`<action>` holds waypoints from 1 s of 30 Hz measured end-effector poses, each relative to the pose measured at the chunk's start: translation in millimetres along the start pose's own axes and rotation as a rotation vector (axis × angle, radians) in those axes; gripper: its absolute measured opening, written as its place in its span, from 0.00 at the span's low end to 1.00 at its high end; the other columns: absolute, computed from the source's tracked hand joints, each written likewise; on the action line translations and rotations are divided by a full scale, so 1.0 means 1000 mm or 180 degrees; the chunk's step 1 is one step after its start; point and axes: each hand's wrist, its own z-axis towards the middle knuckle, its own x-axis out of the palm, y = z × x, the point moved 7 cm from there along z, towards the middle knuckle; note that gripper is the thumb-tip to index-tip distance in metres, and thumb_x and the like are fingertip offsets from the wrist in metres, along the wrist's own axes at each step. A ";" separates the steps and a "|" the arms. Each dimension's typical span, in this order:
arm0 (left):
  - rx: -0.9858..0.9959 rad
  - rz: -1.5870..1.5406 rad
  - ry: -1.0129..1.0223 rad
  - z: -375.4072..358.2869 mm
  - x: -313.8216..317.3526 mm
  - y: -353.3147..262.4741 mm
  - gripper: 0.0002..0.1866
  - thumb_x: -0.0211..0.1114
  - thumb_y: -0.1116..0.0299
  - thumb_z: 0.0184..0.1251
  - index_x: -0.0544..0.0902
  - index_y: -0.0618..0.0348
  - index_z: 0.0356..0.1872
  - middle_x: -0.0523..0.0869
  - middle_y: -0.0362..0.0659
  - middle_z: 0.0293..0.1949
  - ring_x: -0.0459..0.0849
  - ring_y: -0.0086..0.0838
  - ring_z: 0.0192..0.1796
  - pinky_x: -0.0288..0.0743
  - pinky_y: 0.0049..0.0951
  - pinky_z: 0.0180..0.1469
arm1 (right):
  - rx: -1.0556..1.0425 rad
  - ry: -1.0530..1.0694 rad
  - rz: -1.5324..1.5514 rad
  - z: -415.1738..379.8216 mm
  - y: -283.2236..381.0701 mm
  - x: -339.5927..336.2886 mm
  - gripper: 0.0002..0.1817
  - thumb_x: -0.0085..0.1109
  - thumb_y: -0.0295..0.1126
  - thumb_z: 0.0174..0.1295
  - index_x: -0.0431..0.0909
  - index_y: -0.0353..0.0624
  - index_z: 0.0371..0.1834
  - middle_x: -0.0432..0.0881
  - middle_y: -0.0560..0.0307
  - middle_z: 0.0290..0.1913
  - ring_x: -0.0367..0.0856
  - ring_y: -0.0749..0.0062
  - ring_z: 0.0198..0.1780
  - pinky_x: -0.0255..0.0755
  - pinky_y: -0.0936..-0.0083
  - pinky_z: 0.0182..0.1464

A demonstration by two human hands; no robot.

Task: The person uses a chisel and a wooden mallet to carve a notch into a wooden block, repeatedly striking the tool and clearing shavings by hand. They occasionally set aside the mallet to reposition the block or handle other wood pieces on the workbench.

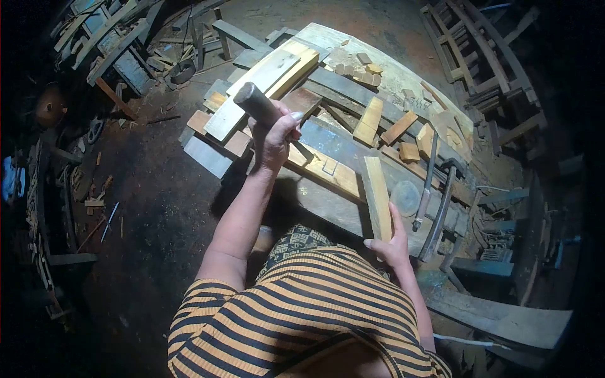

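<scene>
My left hand (pixel 272 140) is wrapped round the thick handle of a chisel (pixel 257 104). Its blade slants down to a pale wooden board (pixel 343 179) that has rectangular outlines marked on it. In my right hand (pixel 392 247) a short light wooden block (pixel 377 195) is gripped near its lower end and stands up beside the board's right end. A round, pale disc (pixel 405 197) lies just right of the block. Farther right rest a hammer (pixel 440 214) with a long handle and another slim tool with a handle (pixel 426 186).
The workbench (pixel 328 205) bears several wooden offcuts (pixel 368 121) and a stack of planks (pixel 252 94) at its left. Small wood pieces (pixel 359 74) sit toward the far side. Wooden frames (pixel 498 63) stand at the right, and scrap wood (pixel 126 50) is piled at upper left.
</scene>
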 end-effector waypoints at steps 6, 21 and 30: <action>0.0100 0.0588 0.0105 -0.004 0.011 -0.003 0.09 0.65 0.76 0.54 0.73 0.59 0.32 0.75 0.39 0.22 0.76 0.23 0.23 0.70 0.22 0.25 | 0.0165 0.0093 -0.0289 0.001 0.011 -0.006 0.56 0.72 0.30 0.30 0.55 0.38 0.71 0.67 0.48 0.65 0.66 0.63 0.65 0.58 0.71 0.66; 0.0833 0.0930 0.0107 -0.011 0.044 -0.026 0.07 0.68 0.72 0.56 0.78 0.60 0.23 0.79 0.37 0.18 0.78 0.19 0.20 0.70 0.20 0.22 | -0.2109 0.0870 -0.3184 0.082 0.295 0.055 0.46 0.61 0.33 0.39 0.56 0.46 0.69 0.78 0.43 0.43 0.81 0.59 0.46 0.79 0.62 0.48; 0.0649 0.0806 0.0427 -0.003 0.026 -0.006 0.06 0.66 0.77 0.55 0.77 0.62 0.22 0.78 0.37 0.17 0.77 0.19 0.19 0.70 0.19 0.21 | -0.3553 0.0818 -0.0816 0.069 0.355 0.064 0.51 0.67 0.41 0.37 0.54 0.45 0.69 0.76 0.43 0.48 0.79 0.61 0.51 0.83 0.67 0.47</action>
